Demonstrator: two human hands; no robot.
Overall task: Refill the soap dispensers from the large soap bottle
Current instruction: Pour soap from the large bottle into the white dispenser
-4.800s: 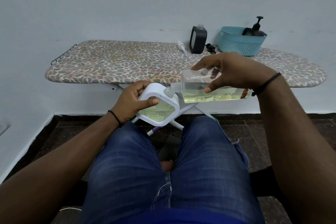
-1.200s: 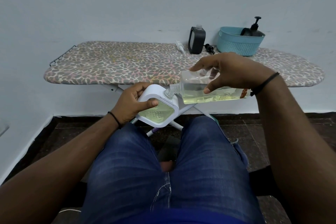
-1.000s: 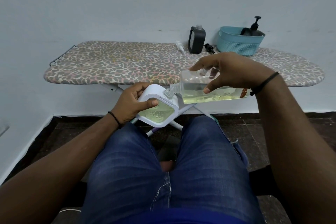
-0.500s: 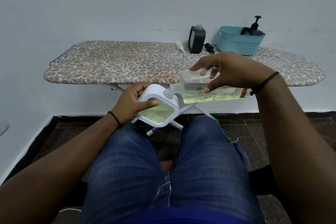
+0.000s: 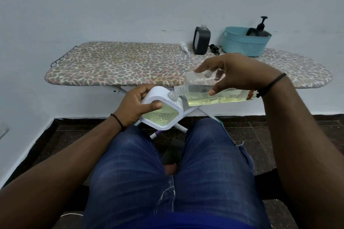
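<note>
My right hand (image 5: pixel 234 72) grips a large clear soap bottle (image 5: pixel 208 96) lying almost level, with yellow liquid along its lower side. Its open neck meets the mouth of a white soap dispenser (image 5: pixel 163 115) that my left hand (image 5: pixel 134 106) holds tilted above my knees. Pale yellow soap shows through the dispenser's clear window. On the ironing board (image 5: pixel 119 63) behind stands a black dispenser (image 5: pixel 201 40) with no pump. Beside it lie a white pump (image 5: pixel 184 47) and a black pump (image 5: pixel 214 49).
A teal basket (image 5: pixel 243 46) at the board's back right holds another black pump dispenser (image 5: pixel 259 29). The board stands against a white wall, its legs in front of my knees. Dark floor tiles lie below; I sit with jeans-clad legs in the foreground.
Both hands and both bottles keep nearly the same pose throughout; the liquid level in the large bottle looks about the same.
</note>
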